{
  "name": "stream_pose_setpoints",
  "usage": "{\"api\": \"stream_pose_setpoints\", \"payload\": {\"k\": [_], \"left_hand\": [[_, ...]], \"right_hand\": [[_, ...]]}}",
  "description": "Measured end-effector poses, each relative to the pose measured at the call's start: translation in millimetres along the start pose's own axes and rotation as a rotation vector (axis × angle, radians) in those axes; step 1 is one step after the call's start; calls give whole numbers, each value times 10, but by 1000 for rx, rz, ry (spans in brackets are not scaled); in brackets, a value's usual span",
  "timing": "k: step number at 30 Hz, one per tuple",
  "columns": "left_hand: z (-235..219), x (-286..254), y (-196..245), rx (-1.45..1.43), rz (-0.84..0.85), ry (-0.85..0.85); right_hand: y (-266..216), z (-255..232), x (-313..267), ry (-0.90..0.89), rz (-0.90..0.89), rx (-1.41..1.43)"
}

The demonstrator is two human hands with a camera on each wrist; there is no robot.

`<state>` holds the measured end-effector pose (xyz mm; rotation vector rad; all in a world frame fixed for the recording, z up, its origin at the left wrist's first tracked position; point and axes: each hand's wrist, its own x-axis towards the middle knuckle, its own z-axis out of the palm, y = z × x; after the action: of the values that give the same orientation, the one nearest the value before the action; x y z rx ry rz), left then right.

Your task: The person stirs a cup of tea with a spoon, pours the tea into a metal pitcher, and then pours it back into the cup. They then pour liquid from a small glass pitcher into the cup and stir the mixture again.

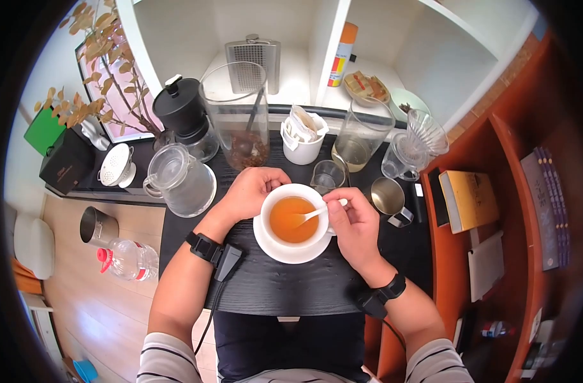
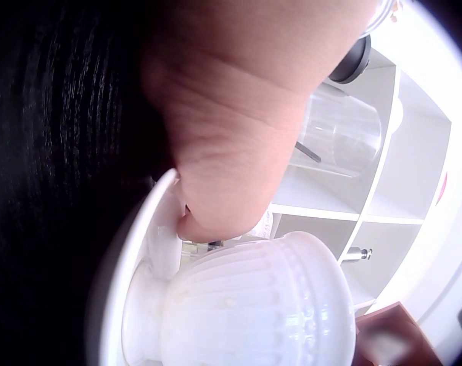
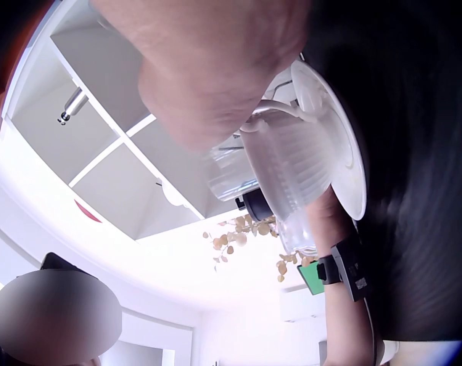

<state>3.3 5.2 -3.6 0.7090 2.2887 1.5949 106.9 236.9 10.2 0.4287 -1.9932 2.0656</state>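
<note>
A white cup (image 1: 265, 218) of amber liquid (image 1: 285, 220) stands on a white saucer (image 1: 293, 256) at the table's front. My right hand (image 1: 356, 231) pinches the handle of a white spoon (image 1: 316, 213) between thumb and fingers, beside the cup's right rim. The spoon's bowl dips into the liquid. At the cup's left, my left hand (image 1: 245, 193) holds the saucer's edge with curled fingers. In the left wrist view a digit of it lies over the saucer (image 2: 164, 242), against the fluted cup (image 2: 254, 305); its other fingers are hidden. The right wrist view shows the cup's handle (image 3: 280, 105) below the right hand.
Behind the hands stand a small glass pitcher (image 1: 328, 173), a white mug with a drip bag (image 1: 302, 148), tall glass jars (image 1: 234, 115) and a metal cup (image 1: 387, 196). A glass jug (image 1: 182, 182) is at left. A bookshelf (image 1: 425, 255) borders the right side.
</note>
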Motion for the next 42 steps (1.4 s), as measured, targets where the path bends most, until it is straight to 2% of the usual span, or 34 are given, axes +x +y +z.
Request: {"api": "stream_pose_setpoints", "payload": {"k": [4, 7, 11, 23, 26, 31, 33, 40, 42], "left_hand": [[4, -5, -36, 17, 6, 31], [-3, -2, -40, 138, 5, 25], [14, 20, -149, 59, 0, 12], [7, 10, -153, 139, 44, 45], [17, 17, -181, 116, 49, 49], [26, 16, -173, -89, -14, 45], [29, 30, -201, -87, -7, 45], [29, 68, -298, -178, -4, 25], [25, 75, -295, -193, 4, 25]], "right_hand": [[22, 6, -8, 9, -1, -34], [-3, 20, -16, 26, -19, -43], [4, -1, -27, 21, -22, -87], [160, 8, 12, 66, -69, -132], [212, -14, 13, 58, -70, -130], [194, -31, 19, 78, -82, -138], [162, -53, -1, 8, -9, -200], [125, -22, 2, 9, -49, -183], [150, 2, 19, 68, -86, -159]]}}
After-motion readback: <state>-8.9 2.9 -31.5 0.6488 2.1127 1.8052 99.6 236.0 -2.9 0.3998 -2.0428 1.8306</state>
